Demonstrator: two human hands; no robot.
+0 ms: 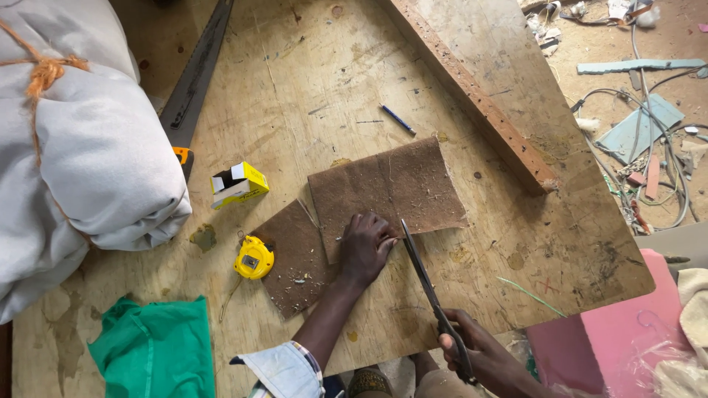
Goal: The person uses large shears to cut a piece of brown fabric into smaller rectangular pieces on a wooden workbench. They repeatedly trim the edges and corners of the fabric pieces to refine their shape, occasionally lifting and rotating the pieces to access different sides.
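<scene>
1. Head view: the left hand lies flat, fingers spread and pressing down on the near edge of a large brown fibrous sheet that rests on the scuffed plywood tabletop.
2. The right hand, lower and to the right of the left one, is closed around the dark handles of a long pair of black scissors. The blades run up and leftwards from that hand, and their tip sits just beside the left fingers at the sheet's edge.
3. A smaller piece of the same brown material lies just left of the left hand, touching or nearly touching the bigger sheet. Pale scraps are scattered on it.
4. Further left of the left hand sits a round yellow tape measure, and beyond it, up and left, a small open yellow cardboard box.
5. Well above the left hand lies a blue pen. A long reddish wooden batten runs diagonally up and to the right of it.
6. Far to the left rests a bulky white cloth bundle tied with orange cord, with a handsaw beside it.
7. Below and left of the left forearm lies a folded green cloth. A pink foam board is just right of the right hand.
</scene>
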